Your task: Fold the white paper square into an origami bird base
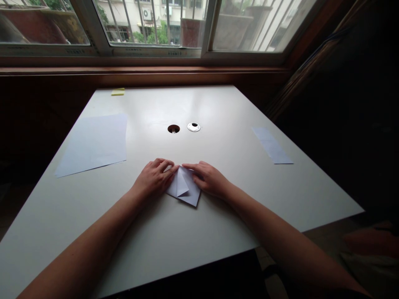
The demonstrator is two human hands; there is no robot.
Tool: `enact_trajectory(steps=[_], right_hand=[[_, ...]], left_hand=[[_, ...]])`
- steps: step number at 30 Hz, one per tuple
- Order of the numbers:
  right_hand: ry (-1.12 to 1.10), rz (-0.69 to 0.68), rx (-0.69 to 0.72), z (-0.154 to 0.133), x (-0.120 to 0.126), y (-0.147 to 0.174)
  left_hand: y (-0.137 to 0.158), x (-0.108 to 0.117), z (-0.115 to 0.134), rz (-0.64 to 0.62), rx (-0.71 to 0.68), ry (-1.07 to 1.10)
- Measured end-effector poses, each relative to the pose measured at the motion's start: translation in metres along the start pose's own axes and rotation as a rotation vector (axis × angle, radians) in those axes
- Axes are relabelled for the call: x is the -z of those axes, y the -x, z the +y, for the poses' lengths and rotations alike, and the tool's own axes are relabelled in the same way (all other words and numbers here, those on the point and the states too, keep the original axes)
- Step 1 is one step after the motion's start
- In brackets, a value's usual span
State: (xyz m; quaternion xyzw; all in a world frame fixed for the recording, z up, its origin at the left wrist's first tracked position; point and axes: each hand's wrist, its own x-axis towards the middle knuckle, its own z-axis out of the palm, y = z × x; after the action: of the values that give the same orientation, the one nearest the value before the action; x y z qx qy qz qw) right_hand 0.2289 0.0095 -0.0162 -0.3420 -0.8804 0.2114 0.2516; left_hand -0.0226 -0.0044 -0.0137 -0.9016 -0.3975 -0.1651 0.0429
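Note:
A folded sheet of white paper point(192, 195) lies on the white table in front of me, with a narrow triangular flap raised along its middle. My left hand point(155, 176) is closed on the paper's left side, its fingertips at the top point. From the right, my right hand point(209, 176) grips the opposite edge. Its index finger reaches to the top point and its thumb presses on the paper's face. Part of the paper's left side is hidden under my left fingers.
White paper sheets point(96, 143) lie at the left of the table point(149, 236). A white paper strip point(272, 145) is on the right. Behind my hands are a round cable hole point(173, 129) and a metal cover point(193, 127). Yellow sticky notes point(118, 91) sit near the far edge.

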Motion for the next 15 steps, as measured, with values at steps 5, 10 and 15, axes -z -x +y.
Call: enact_trajectory(steps=[5, 10, 15], right_hand=[[0.0, 0.004, 0.006, 0.0006, -0.0002, 0.0005], [-0.004, 0.005, 0.006, 0.0012, -0.0003, -0.0002], [0.008, 0.001, 0.019, 0.0022, -0.0012, -0.0005]], left_hand=[[-0.0001, -0.0008, 0.0001, 0.018, 0.008, -0.008], [-0.0003, -0.0006, -0.0004, 0.0, 0.002, -0.029], [-0.0001, -0.0004, 0.0007, 0.01, -0.011, -0.017]])
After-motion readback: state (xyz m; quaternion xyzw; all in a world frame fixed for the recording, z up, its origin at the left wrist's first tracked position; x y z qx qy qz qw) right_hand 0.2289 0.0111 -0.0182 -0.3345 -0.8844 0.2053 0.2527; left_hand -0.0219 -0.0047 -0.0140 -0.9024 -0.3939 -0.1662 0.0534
